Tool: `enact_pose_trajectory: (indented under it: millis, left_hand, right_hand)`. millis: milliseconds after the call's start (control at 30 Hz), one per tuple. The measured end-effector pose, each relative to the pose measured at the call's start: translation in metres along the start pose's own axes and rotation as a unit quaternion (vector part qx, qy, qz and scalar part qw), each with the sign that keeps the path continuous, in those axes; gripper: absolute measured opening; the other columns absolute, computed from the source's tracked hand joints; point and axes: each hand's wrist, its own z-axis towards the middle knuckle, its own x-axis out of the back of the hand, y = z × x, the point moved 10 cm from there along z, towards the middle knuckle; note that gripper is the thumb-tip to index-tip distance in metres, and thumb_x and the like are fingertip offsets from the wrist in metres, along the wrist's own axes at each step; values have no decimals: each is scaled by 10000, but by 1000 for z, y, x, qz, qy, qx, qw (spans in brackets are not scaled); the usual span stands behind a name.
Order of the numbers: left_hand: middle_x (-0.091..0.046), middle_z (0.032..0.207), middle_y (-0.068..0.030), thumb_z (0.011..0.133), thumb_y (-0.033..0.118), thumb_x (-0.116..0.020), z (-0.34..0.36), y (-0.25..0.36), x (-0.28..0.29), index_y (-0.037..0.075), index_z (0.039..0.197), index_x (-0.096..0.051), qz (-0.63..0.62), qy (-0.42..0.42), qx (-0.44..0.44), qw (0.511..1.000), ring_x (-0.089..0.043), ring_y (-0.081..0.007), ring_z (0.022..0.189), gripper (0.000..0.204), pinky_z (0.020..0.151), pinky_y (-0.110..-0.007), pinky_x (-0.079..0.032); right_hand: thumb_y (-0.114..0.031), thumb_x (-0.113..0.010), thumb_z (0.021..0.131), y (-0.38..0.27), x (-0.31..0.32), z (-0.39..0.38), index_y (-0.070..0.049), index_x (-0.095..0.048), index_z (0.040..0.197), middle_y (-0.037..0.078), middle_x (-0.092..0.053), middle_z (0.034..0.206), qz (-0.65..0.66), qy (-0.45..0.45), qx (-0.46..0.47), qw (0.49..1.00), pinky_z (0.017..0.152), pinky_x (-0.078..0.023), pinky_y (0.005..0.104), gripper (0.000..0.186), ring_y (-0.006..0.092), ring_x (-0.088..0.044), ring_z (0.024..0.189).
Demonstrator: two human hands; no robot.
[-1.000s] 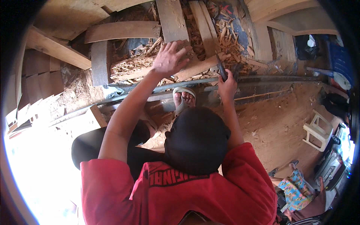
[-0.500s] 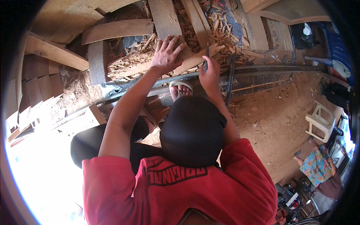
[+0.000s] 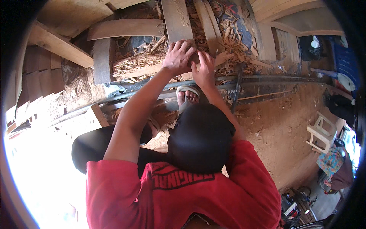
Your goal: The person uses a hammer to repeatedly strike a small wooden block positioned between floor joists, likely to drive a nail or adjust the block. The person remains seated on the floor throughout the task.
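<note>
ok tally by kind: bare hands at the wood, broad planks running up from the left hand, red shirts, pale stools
Bare hands: 2 (left hand, right hand)
Broad plank: 1
Red shirt: 1
Pale stool: 1
Total: 5

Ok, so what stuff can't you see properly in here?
All in the head view:
- What, if anything, the right hand grips: hidden by its own fingers.
- The near end of the board: covered by the left hand.
- The board's far end: cut off by the top edge.
- The leg above the front foot: hidden by the head.
- Lower left: washed out by glare.
</note>
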Motion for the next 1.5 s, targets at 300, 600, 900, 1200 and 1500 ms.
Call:
enact_pose_trajectory:
  millis: [300,600,900,1200,1500]
  left_hand:
    - [-556,1344,-173,743,413,-881,3,-2,2,188,1297,-650,2,-4,47,999,-521,-422,1278,641,1100,-573,-446]
    - [-496,1592,-238,765,482,-887,-20,-23,14,65,1659,-408,-9,63,143,988,-432,-452,1532,1097,1280,-562,-353]
    - [-536,1540,-268,712,561,-913,-24,-29,-2,-29,1610,-456,1,9,176,984,-486,-438,1474,1168,1248,-542,-387]
    - [-569,1481,-198,642,544,-952,-16,-36,1,-1,1617,-482,5,-18,108,994,-516,-379,1443,1212,1258,-493,-396]
    - [-544,1540,-182,651,580,-956,-13,-40,1,31,1633,-479,-4,-42,87,995,-491,-362,1478,1222,1274,-479,-389]
  right_hand:
    - [-92,-809,922,7,-7,-10,-5,-653,1418,226,-625,1396,44,43,-7,998,1135,-455,539,527,437,-581,1306]
    - [-196,-854,914,11,-13,9,-76,-721,1199,177,-646,1262,48,81,-54,994,1065,-463,524,337,394,-603,1205]
    - [-79,-906,838,7,-14,19,-59,-748,927,128,-618,1160,6,178,-42,983,970,-488,476,182,338,-608,1088]
    - [34,-842,853,4,-17,10,-4,-731,916,158,-660,1103,84,214,39,972,890,-544,469,133,365,-666,1043]
    - [-133,-838,940,-1,-4,6,-28,-808,1059,140,-671,1110,-8,133,6,991,960,-529,487,161,354,-645,1037]
